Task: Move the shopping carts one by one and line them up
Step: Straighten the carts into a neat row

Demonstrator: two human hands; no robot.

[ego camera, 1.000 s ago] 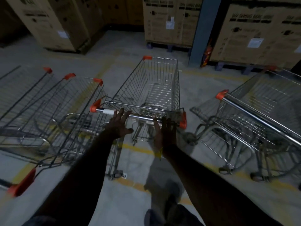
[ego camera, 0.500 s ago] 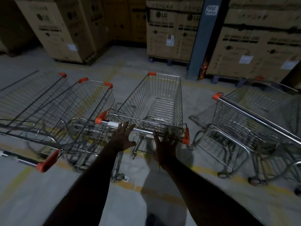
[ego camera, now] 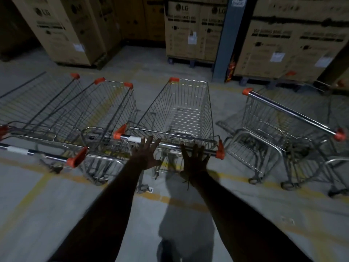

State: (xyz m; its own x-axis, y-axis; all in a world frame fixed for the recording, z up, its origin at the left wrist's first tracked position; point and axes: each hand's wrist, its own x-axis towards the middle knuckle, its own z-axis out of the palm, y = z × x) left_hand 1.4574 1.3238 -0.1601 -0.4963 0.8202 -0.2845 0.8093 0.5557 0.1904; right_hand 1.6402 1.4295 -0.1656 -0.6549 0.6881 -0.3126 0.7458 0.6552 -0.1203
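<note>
A wire shopping cart (ego camera: 181,110) with orange corner caps stands straight ahead, its chrome handle bar (ego camera: 170,146) nearest me. My left hand (ego camera: 146,155) and my right hand (ego camera: 194,161) reach out with fingers spread, fingertips at the bar, neither one wrapped round it. To the left stands a group of carts (ego camera: 62,110) side by side, their baskets pointing away. Another cart (ego camera: 287,127) stands askew on the right, its handle running diagonally.
Tall cardboard appliance boxes (ego camera: 190,29) on pallets line the back wall, with a grey steel column (ego camera: 226,38) between them. Yellow floor lines (ego camera: 170,199) cross the concrete under the carts. Bare concrete floor lies between me and the carts.
The view has tilted up and pulled back, so the carts sit lower and farther off. Both hands stay outstretched with spread fingers at the middle cart's handle.
</note>
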